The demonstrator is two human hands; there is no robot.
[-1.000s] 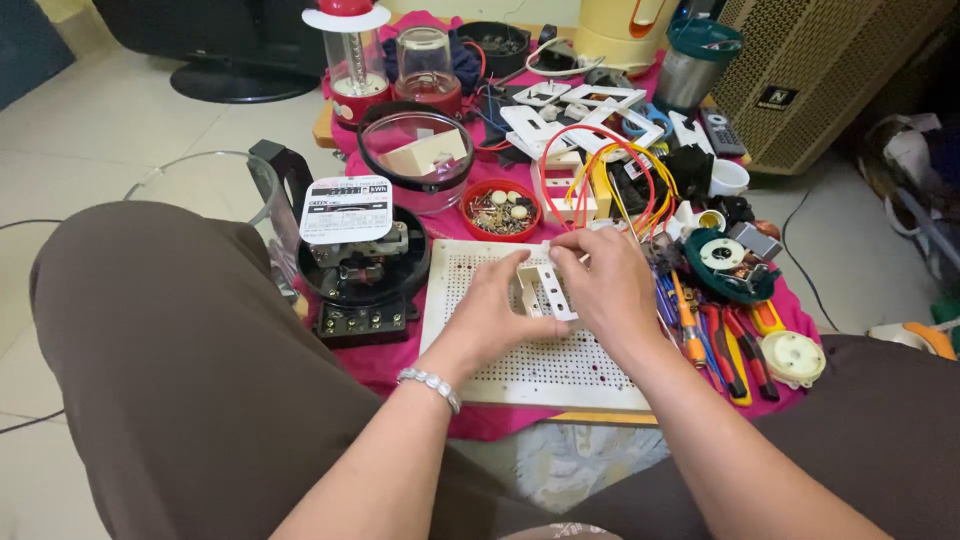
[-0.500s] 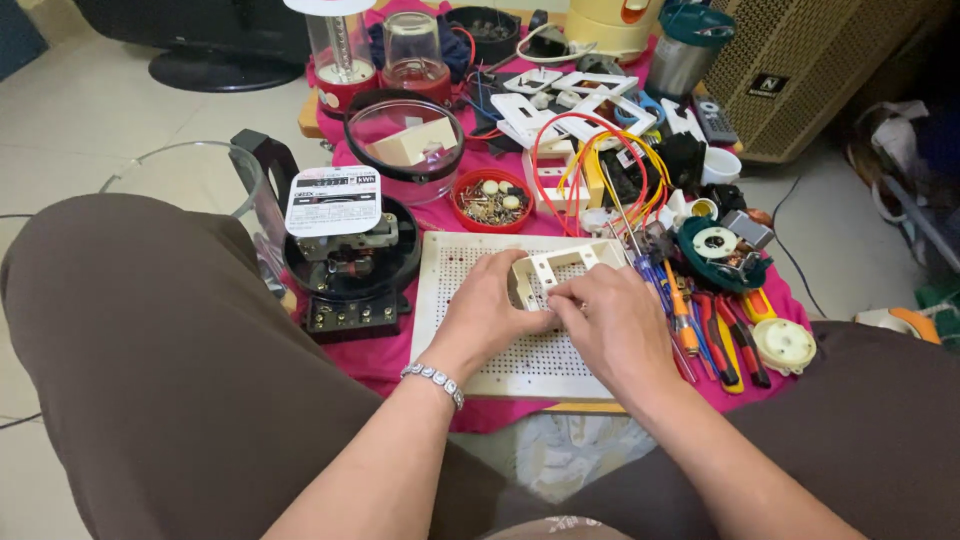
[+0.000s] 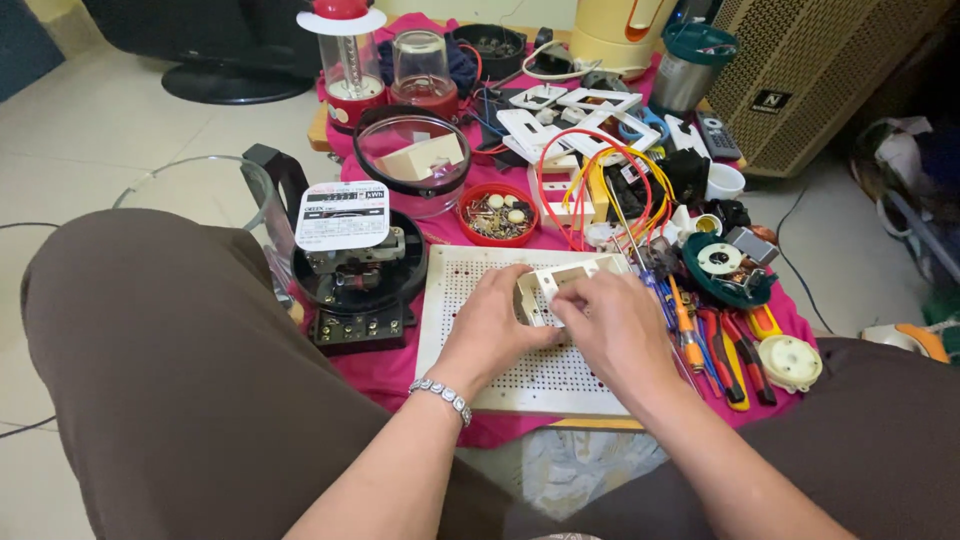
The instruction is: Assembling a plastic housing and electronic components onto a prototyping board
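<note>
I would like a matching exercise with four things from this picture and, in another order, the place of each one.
Things:
1. white switch part
2. perforated board
3. red dish of small parts
4. pliers

Places:
a. under both hands
b. right of the right hand
c. held in both hands, with the left hand
d. beyond the board

Pairs: 1-c, 2-a, 3-d, 4-b

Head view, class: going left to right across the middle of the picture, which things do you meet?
Black electricity meter → left hand → white plastic switch housing held over the perforated white board → right hand → orange-handled screwdriver → red-handled pliers → round cream plastic part.
</note>
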